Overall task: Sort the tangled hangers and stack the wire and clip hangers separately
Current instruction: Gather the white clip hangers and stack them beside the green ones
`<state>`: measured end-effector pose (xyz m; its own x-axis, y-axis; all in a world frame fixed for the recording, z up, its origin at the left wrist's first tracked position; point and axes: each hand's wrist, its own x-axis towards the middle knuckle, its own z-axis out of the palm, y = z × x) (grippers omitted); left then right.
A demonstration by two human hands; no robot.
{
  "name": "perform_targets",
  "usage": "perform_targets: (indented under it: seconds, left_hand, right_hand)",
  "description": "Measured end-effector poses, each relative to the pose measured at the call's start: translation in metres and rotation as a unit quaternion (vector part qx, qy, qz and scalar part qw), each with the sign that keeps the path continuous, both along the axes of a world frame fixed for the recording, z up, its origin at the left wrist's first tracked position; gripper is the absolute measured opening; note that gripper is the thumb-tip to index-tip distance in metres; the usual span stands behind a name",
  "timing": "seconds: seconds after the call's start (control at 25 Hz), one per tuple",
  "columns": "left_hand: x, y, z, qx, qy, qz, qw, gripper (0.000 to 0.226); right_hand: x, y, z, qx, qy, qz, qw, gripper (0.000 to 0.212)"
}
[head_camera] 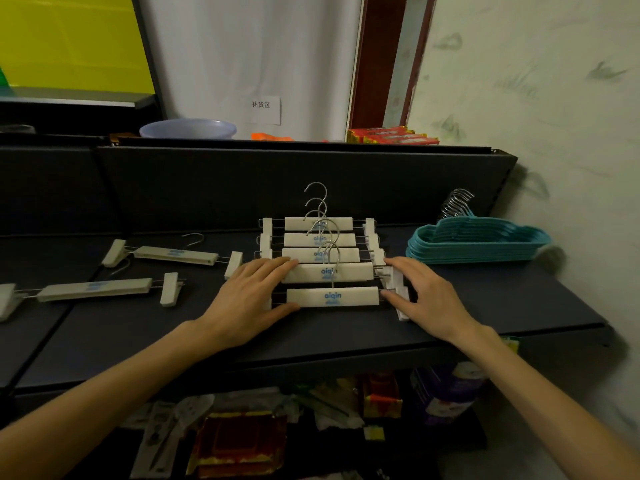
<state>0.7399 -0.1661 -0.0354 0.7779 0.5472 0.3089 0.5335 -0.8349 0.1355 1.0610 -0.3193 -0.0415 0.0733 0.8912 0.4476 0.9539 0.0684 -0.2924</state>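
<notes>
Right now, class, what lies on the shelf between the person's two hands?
In the head view, the row of white clip hangers lies between the left hand and the right hand, whose fingers touch its ends.

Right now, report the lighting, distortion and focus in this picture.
Head view: dim light with a green cast; wide-angle bending curves the shelf edge and forearms; the white clip hangers are sharp enough to read their logo; goods below stay murky.

Dim interior with a dark shelf unit (311, 334) whose back panel (242, 185) rises behind it. A white curtain (242, 46) hangs beyond, beside a reddish-brown door frame (377, 57). At right stands a scuffed pale wall (536, 81).
</notes>
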Motion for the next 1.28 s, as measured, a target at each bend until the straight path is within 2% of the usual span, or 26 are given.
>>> perform_targets:
  seconds: [0.12,0.2,0.4,0.48,0.6,0.72,0.88,1.0,1.16,1.28]
  left_hand:
    - [-0.013,0.006,0.005,-0.050,-0.037,-0.015,0.998,0.080]
    - [-0.026,0.017,0.010,-0.047,-0.057,0.007,0.997,0.077]
    - [-0.067,0.037,0.017,-0.075,-0.023,0.104,0.991,0.080]
    - [-0.078,0.029,0.017,-0.096,-0.015,0.103,0.990,0.086]
    - [-0.078,0.004,0.012,-0.108,-0.011,0.044,0.993,0.090]
    - [-0.062,-0.006,0.008,-0.129,-0.020,0.008,0.991,0.093]
    - [-0.041,-0.006,0.000,-0.210,-0.030,-0.005,0.977,0.099]
    - [-0.035,-0.011,-0.006,-0.219,-0.042,-0.005,0.975,0.095]
    - [-0.036,-0.015,-0.006,-0.201,-0.102,0.024,0.974,0.089]
    - [-0.035,-0.014,-0.008,-0.178,-0.125,0.025,0.976,0.085]
  right_hand:
    - [-0.005,0.002,0.006,0.029,0.003,-0.017,0.999,0.070]
    - [-0.017,0.011,0.016,0.086,-0.007,-0.022,0.996,0.064]
    - [-0.093,0.057,0.039,0.166,-0.063,0.029,0.984,0.055]
    - [-0.115,0.065,0.042,0.188,-0.086,0.033,0.978,0.053]
    - [-0.109,0.049,0.036,0.209,-0.001,-0.027,0.978,0.053]
    - [-0.085,0.019,0.017,0.146,0.044,-0.083,0.985,0.064]
    - [-0.060,-0.002,-0.005,0.067,0.101,-0.137,0.983,0.071]
    - [-0.042,-0.014,-0.009,0.030,0.145,-0.116,0.982,0.065]
    - [-0.023,-0.031,-0.011,-0.047,0.123,-0.070,0.989,0.072]
    - [-0.018,-0.033,-0.011,-0.048,0.122,-0.075,0.989,0.073]
